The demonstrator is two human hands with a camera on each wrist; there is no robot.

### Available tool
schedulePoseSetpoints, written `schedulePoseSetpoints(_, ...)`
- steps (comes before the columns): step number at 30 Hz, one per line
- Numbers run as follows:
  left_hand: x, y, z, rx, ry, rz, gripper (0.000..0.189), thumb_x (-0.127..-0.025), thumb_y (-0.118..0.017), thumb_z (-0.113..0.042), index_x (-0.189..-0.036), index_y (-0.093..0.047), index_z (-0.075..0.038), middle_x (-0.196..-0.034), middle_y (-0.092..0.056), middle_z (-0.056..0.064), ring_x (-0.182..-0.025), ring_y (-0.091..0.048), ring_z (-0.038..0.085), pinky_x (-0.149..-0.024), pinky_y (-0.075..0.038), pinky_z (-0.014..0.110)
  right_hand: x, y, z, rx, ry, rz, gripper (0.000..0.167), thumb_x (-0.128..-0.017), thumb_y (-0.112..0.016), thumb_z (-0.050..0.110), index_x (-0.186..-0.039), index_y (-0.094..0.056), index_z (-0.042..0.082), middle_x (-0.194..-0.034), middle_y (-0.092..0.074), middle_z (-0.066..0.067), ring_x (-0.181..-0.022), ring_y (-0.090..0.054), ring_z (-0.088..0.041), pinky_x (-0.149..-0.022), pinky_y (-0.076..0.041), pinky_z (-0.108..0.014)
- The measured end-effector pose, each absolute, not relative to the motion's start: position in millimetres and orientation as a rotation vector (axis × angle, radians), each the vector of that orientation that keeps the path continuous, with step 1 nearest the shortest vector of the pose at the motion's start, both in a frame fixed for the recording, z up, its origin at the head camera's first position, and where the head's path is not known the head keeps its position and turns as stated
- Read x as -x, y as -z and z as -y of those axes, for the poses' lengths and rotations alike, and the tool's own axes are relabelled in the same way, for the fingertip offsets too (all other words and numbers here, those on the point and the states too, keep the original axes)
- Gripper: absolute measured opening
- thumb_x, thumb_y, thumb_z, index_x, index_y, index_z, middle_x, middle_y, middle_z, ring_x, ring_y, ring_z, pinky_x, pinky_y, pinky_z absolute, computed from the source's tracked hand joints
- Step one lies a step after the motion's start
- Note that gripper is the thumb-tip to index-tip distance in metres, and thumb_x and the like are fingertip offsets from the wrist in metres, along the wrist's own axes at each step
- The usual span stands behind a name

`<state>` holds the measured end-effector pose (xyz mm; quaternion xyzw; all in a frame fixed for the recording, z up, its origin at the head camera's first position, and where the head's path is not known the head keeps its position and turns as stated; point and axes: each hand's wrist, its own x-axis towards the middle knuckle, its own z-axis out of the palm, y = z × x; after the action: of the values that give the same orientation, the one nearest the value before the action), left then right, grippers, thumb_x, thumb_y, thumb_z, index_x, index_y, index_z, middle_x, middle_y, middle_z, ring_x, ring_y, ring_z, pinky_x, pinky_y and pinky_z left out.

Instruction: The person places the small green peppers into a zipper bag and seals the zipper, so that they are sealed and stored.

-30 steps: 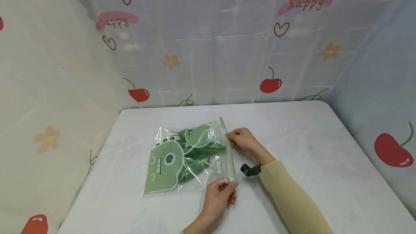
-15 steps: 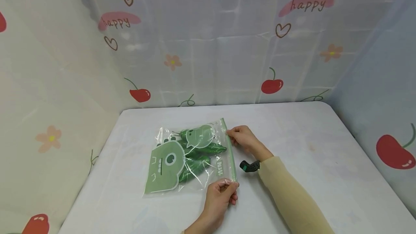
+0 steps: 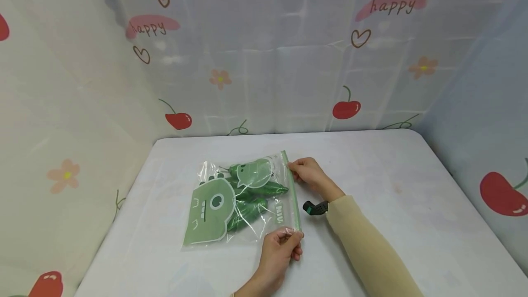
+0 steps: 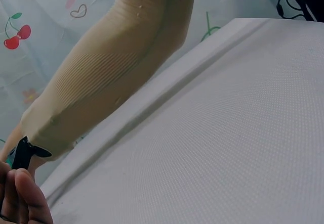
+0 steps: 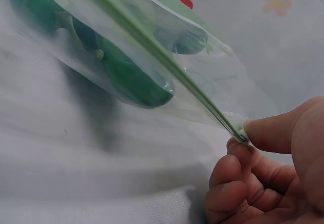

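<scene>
A clear zip bag [image 3: 209, 217] printed with green cartoon monsters lies on the table, its green seal strip [image 3: 294, 200] facing right. Inside show several long, shiny green peppers [image 3: 249, 212]. My left hand [image 3: 275, 253] pinches the near end of the strip between thumb and fingers. Farther up, my right hand [image 3: 310, 174] pinches the same strip close to its far end. The right wrist view shows a small white piece [image 5: 243, 133] on the strip, between thumb and forefinger. In the left wrist view only some left fingers [image 4: 31, 198] appear; the bag is out of sight.
A white cloth covers the table [image 3: 396, 223]. A black device [image 3: 315, 208] sits at the right wrist, below the beige sleeve [image 3: 367, 246]. Printed curtains [image 3: 305, 77] with cherries and hearts enclose the back and sides. Dark cables [image 4: 289, 6] show at a far corner.
My right hand has slid a little along the seal strip toward its far end. The left hand keeps its pinch at the near end, and the bag lies as before.
</scene>
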<state>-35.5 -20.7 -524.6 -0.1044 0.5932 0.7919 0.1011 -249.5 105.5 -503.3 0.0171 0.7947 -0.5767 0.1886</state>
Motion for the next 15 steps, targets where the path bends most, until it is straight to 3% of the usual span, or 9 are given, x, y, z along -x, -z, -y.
schedulePoseSetpoints(15,34.0,523.6,21.4,0.297,-2.346,-1.741,0.025,-0.091,-0.075,-0.008,-0.096,-0.067,0.016,-0.069,-0.060,-0.001,-0.056,-0.056,0.006,-0.051,-0.050,0.019,262.1,503.5,-102.3,-0.076,1.625,-2.249,0.030,-0.105,-0.060,0.029,-0.098,-0.070,0.002,-0.076,-0.058,-0.002,-0.066,-0.052,-0.014,-0.063,-0.044,-0.026)
